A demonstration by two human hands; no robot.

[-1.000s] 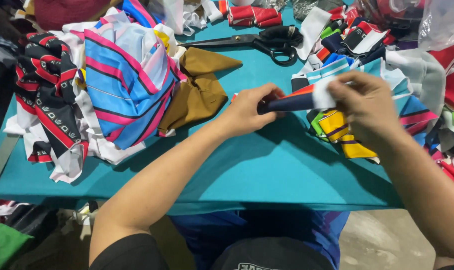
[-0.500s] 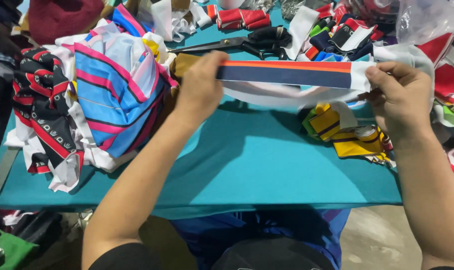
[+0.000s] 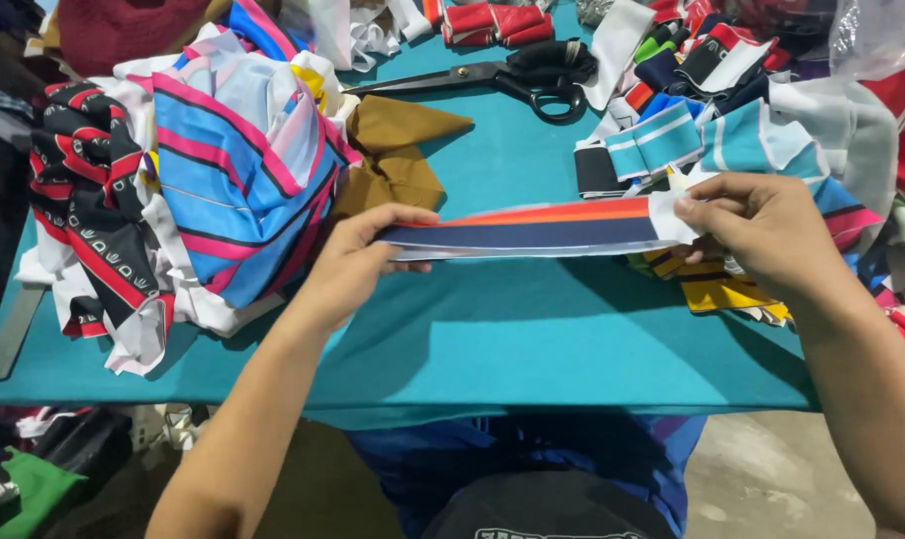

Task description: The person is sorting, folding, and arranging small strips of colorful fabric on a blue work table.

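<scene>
Left hand (image 3: 358, 262) & right hand (image 3: 762, 235) pinched on striped fabric strip (image 3: 532, 228) ends; looks light, floppy, so best gripped at ends.

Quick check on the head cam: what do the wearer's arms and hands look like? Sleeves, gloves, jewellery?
Both forearms are bare, with no sleeve in view. The left hand and the right hand wear no gloves; no rings, watch or wristband can be seen. No markings show on either arm.

My right forearm (image 3: 872, 399) cut off at lower right, fabric pile (image 3: 123, 200) clipped at left edge, scissors (image 3: 532, 75) blades partly under cloth.
</scene>
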